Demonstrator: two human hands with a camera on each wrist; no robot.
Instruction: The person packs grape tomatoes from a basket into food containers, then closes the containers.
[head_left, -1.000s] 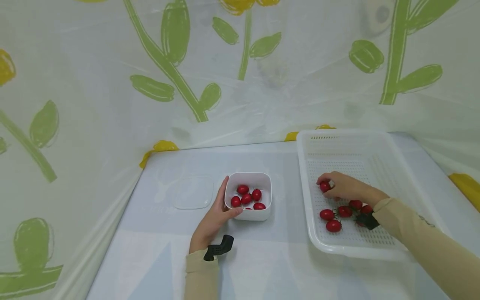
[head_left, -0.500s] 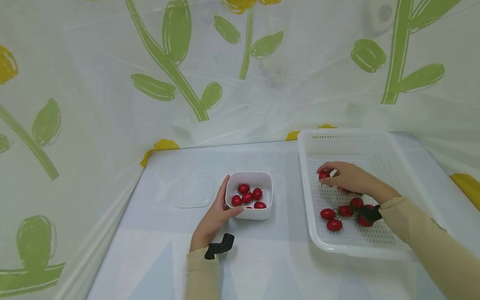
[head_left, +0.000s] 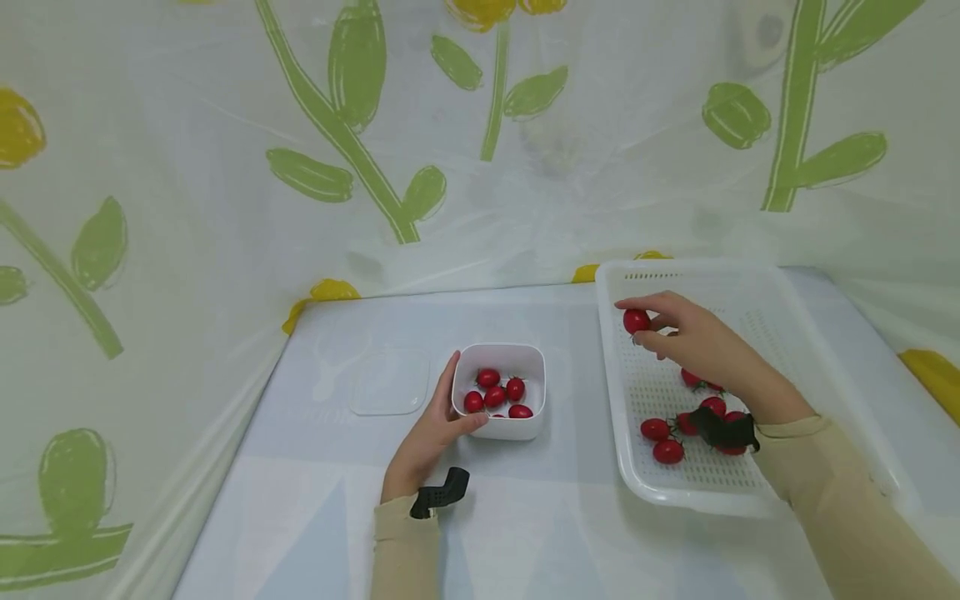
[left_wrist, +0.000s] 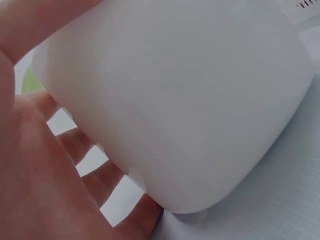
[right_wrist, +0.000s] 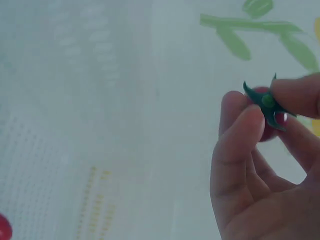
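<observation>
My right hand (head_left: 693,337) pinches a red cherry tomato (head_left: 636,321) between thumb and fingers, raised over the left side of the white basket. In the right wrist view the tomato's green leafy cap (right_wrist: 268,101) faces the camera. With thumb on the front rim and fingers along the left side, my left hand (head_left: 427,437) grips a small white square box (head_left: 513,428). Several cherry tomatoes (head_left: 493,396) lie inside that box. The left wrist view is mostly filled by the box's outer wall (left_wrist: 190,100), with the fingers (left_wrist: 102,182) curled along its edge.
The white perforated basket (head_left: 624,450) stands on the right of the table, with several cherry tomatoes (head_left: 668,452) on its floor, some hidden under my right wrist. A clear lid (head_left: 390,383) lies left of the box. A flower-printed sheet (head_left: 525,208) hangs behind the table.
My right hand has risen and moved away from me with the cherry tomato, uncovering others in the basket. The left hand and the box have stayed in place.
</observation>
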